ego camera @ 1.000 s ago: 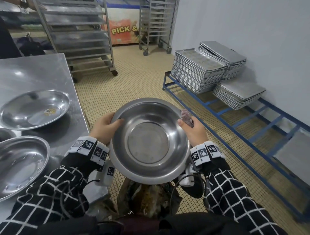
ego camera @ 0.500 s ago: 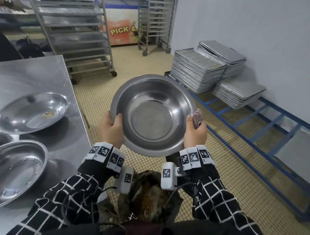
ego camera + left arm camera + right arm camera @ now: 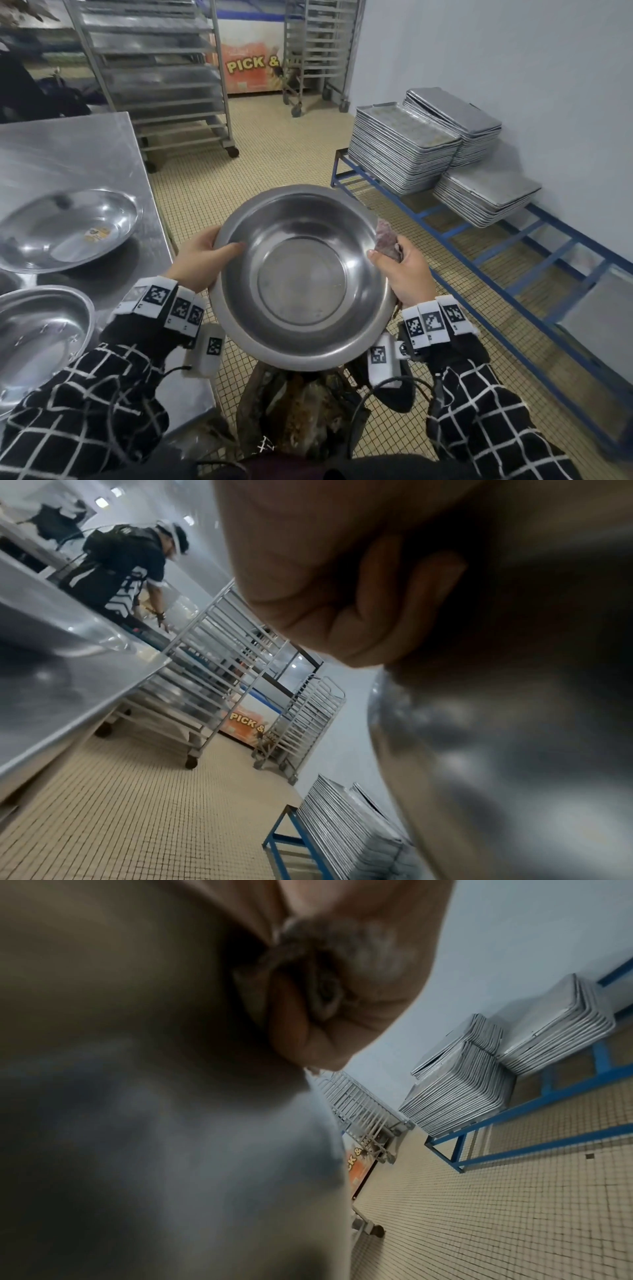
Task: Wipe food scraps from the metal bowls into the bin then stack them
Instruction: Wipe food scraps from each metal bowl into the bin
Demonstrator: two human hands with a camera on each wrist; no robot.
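Note:
I hold a round metal bowl [image 3: 301, 277] in both hands above the bin [image 3: 301, 418], its inside facing me and looking clean. My left hand [image 3: 202, 257] grips the left rim, thumb inside the bowl. My right hand [image 3: 404, 270] grips the right rim and also clutches a crumpled greyish-purple cloth [image 3: 387, 240] against it. In the left wrist view the bowl's underside [image 3: 514, 750] fills the right side below my curled fingers [image 3: 377, 588]. The right wrist view shows the bowl [image 3: 137, 1096] close up and the cloth [image 3: 325, 969] bunched in my palm.
Two more metal bowls [image 3: 68, 229] [image 3: 37, 342] sit on the steel table [image 3: 68, 154] at my left. Stacks of baking trays [image 3: 404, 157] rest on a blue rack [image 3: 513, 253] along the right wall. Wheeled tray trolleys [image 3: 164, 78] stand behind. Another person [image 3: 126, 566] works beyond the table.
The bowl rose and tipped toward me half a second ago, then came back down and now sits lower and flatter over the bin. Both hands kept their grips.

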